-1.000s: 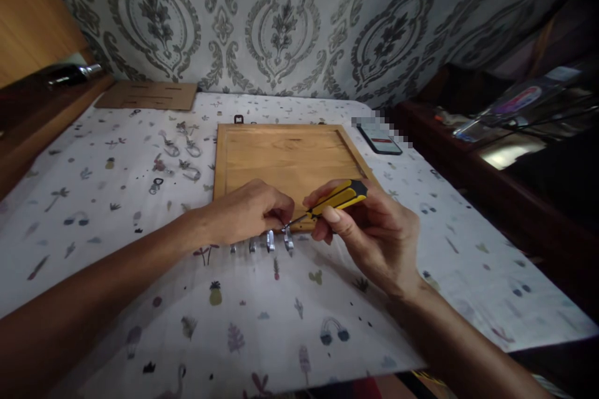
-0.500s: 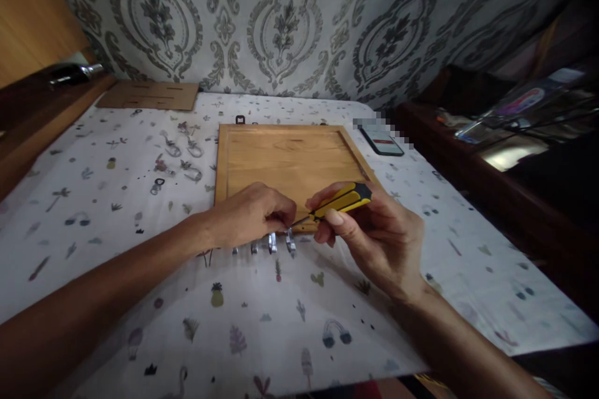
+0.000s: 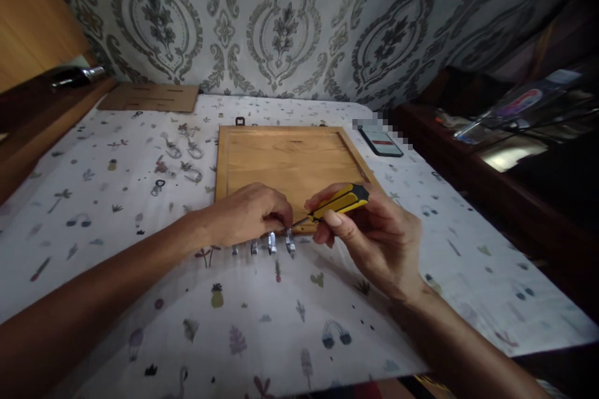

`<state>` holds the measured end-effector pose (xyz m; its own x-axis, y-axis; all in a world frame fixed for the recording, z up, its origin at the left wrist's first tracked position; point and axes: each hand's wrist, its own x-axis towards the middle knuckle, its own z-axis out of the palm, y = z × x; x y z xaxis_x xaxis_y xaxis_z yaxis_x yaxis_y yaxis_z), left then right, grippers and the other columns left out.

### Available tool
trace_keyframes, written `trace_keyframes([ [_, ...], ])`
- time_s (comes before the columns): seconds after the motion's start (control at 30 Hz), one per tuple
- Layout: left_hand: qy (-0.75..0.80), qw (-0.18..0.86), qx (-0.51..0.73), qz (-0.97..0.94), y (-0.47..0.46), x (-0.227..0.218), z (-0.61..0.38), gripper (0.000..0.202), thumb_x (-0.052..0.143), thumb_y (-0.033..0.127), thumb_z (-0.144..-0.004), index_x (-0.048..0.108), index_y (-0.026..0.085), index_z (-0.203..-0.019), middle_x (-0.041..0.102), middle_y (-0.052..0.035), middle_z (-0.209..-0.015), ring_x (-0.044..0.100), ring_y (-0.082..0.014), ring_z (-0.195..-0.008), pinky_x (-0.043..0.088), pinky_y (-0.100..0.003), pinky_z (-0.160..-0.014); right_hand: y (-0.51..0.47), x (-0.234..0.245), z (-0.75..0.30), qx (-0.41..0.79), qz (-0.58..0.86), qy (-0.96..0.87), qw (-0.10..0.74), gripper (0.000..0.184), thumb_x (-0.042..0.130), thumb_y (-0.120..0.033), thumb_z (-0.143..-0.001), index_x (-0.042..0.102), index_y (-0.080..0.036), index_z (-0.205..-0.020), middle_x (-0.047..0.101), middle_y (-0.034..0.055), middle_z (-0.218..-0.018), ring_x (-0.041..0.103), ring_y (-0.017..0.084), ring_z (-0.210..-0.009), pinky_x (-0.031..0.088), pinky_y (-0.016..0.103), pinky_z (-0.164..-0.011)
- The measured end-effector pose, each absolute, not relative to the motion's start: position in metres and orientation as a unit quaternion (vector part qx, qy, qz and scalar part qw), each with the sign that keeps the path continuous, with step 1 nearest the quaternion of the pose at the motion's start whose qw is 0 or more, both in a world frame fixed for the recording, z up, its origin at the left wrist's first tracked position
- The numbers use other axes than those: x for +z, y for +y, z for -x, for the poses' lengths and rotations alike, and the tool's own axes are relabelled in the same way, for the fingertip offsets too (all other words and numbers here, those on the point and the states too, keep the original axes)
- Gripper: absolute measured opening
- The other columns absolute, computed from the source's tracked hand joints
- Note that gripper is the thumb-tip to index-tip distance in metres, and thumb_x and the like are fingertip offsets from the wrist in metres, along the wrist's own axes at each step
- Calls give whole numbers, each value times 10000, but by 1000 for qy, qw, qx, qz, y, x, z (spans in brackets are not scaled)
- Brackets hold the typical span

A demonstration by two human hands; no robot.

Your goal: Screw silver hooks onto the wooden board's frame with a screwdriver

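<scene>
A shallow wooden tray-like board [image 3: 285, 159] lies flat on the patterned tablecloth. Several small metal hooks [image 3: 271, 243] stick out under its near edge. My left hand [image 3: 248, 215] rests closed on that edge, its fingertips pinched at a hook fitting. My right hand [image 3: 374, 237] grips a yellow and black screwdriver [image 3: 339, 201], whose thin tip points left and meets the board's edge right by my left fingertips.
Loose metal hooks and rings [image 3: 180, 159] lie left of the board. A phone [image 3: 381, 142] sits to its right. A flat slotted cardboard piece [image 3: 150, 97] lies at the back left. A dark wooden ledge [image 3: 491, 193] borders the table's right side.
Almost nothing moves. The screwdriver handle shifts slightly in my right hand; both hands stay at the board's near edge.
</scene>
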<state>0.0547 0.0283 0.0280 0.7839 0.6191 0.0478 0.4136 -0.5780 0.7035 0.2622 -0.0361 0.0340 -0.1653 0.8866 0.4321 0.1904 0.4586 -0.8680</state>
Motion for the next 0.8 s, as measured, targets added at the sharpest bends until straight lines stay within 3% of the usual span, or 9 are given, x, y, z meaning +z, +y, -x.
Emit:
trace_keyframes([
  [0.4, 295, 337, 183, -875, 26, 30, -43, 182, 650, 41, -944, 783, 160, -912, 751, -6, -859, 689, -135, -786, 484, -228, -711, -35, 30, -263, 330, 389, -686, 519, 186, 736, -402, -980, 727, -217, -961, 717, -1, -708, 658, 108, -505, 555, 219, -476],
  [0.67, 275, 171, 167, -931, 12, 22, -28, 321, 524, 25, -1003, 787, 207, -1001, 716, -31, -899, 657, -192, -889, 470, -297, -761, -34, 31, -264, 339, 371, -689, 523, 196, 734, -397, -981, 713, -210, -924, 762, 34, -918, 689, 89, -534, 570, 203, -470],
  [0.8, 259, 102, 158, -947, 8, 12, -28, 270, 572, 99, -1037, 784, 240, -1127, 701, -43, -938, 632, -217, -929, 455, -329, -797, -34, 31, -264, 340, 365, -690, 525, 174, 736, -375, -981, 717, -210, -930, 768, 38, -928, 691, 86, -534, 572, 196, -472],
])
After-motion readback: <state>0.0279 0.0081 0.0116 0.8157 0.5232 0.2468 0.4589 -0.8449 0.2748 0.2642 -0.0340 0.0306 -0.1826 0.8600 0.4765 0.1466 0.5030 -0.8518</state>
